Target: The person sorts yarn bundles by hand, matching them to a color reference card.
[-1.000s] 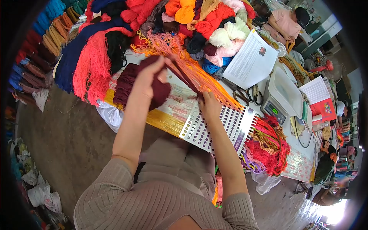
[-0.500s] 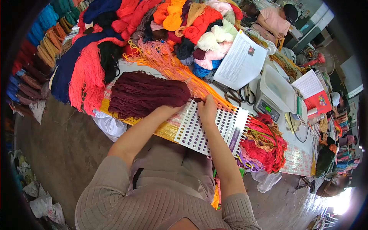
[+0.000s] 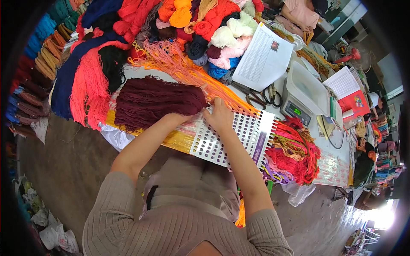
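Note:
A thick bundle of maroon yarn (image 3: pixel 158 102) lies across the table in front of me. My left hand (image 3: pixel 181 119) is at the bundle's right end, closed against it, its fingertips hidden by the yarn. My right hand (image 3: pixel 220 116) is closed in a pinch at that same end, apparently on a few maroon strands; the exact grip is small. Beneath my right hand lies a white card with rows of holes (image 3: pixel 213 145). Tufts of red, pink, olive and purple yarn (image 3: pixel 294 155) hang along the card's right edge, and orange strands (image 3: pixel 230 96) run along its far edge.
A heap of coloured yarn skeins (image 3: pixel 200 25) fills the back of the table. Scissors (image 3: pixel 271 97), a printed sheet (image 3: pixel 264 57) and a digital scale (image 3: pixel 295 112) carrying a plastic tub (image 3: pixel 309 87) are at right. Another person (image 3: pixel 299 15) works at the back.
My right hand has moved left, from over the card to the maroon bundle's end. My left hand stays by the bundle. The whole view has shifted slightly.

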Tool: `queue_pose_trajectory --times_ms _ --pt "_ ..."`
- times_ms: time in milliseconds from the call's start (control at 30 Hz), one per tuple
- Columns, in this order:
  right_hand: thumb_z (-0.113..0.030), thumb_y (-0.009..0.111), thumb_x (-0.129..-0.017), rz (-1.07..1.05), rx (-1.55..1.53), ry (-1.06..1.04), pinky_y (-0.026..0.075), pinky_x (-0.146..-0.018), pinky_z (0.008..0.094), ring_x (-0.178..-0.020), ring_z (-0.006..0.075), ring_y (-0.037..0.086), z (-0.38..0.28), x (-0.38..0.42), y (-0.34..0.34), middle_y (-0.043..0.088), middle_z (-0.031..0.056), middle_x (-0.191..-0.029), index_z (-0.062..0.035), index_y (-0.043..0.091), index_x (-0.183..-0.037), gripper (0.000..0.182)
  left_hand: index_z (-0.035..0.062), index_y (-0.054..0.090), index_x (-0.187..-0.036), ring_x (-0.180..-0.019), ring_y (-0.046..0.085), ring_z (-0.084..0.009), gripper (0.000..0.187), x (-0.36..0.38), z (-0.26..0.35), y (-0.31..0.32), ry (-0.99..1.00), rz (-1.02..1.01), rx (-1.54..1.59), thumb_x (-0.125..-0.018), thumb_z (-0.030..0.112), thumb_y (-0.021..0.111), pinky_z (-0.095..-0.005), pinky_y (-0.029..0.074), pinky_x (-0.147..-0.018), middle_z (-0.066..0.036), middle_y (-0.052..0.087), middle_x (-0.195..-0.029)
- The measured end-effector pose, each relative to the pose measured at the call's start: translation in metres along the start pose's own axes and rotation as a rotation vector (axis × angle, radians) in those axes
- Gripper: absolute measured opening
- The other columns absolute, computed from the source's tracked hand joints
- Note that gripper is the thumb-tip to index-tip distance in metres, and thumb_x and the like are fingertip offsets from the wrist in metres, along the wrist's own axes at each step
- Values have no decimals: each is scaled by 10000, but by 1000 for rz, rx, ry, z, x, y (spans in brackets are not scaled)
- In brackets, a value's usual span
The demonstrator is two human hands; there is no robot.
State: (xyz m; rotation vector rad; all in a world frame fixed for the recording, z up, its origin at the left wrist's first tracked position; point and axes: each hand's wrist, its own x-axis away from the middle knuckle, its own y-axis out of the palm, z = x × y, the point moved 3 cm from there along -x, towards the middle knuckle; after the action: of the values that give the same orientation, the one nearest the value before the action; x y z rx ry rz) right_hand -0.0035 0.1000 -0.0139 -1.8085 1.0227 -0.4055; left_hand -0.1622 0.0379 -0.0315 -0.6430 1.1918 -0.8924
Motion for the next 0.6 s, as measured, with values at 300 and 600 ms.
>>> queue_pose_trajectory --times_ms 300,600 --pt "-329 585 -711 24 -80 21 468 -652 429 -829 317 598 2 2 0 581 144 -946 -62 474 -984 398 73 390 -1294 -960 507 -260 461 -23 41 -25 -42 -324 169 -844 141 462 -339 384 -903 -158 540 -1014" --pt "-321 595 -724 42 -82 -37 473 -628 429 -751 327 596 7 4 0 568 136 -903 -59 491 -957 366 42 473 -1218 -1178 444 -270 436 -68 -100 -56 17 -136 12 -789 117 462 -321 331 -1020 -178 500 -1212"
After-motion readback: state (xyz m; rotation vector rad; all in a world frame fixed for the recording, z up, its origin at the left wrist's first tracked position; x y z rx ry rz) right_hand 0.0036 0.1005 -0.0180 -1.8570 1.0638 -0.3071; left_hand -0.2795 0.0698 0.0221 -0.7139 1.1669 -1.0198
